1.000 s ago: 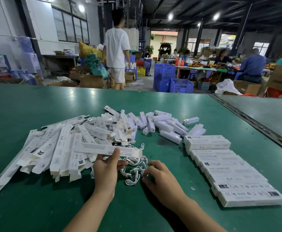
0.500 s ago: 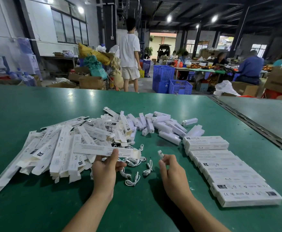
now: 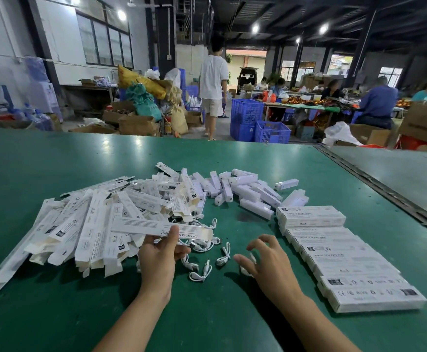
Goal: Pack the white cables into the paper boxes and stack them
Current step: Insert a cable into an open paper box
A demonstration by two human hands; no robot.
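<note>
White cables [image 3: 224,256] lie in small loose coils on the green table [image 3: 55,313], in the gap between the two hands and just in front of them. The left hand [image 3: 160,260] grips one long paper box [image 3: 161,228], thumb on its upper face and fingers curled beneath, holding it level above the nearest coils. The right hand [image 3: 270,265] grasps nothing: its fingers are spread and loosely bent, hovering low over the table with a bit of white cable showing under them; whether the fingertips touch it cannot be told.

Left of the hands, a heap of flattened boxes [image 3: 93,232] fans across the tabletop. To the right, a row of closed boxes [image 3: 347,262] lies overlapped, running away from the table's near edge. Beyond the cables sits a scatter of small white oblong pieces [image 3: 248,191]. A second table [image 3: 397,179] adjoins on the right, across a dark seam.

Past the table is a dim workshop lit by ceiling lamps: a person in a white shirt [image 3: 213,80] stands with back turned, near blue crates [image 3: 258,123] and cardboard cartons [image 3: 136,124], while seated workers [image 3: 377,102] bend over a far bench.
</note>
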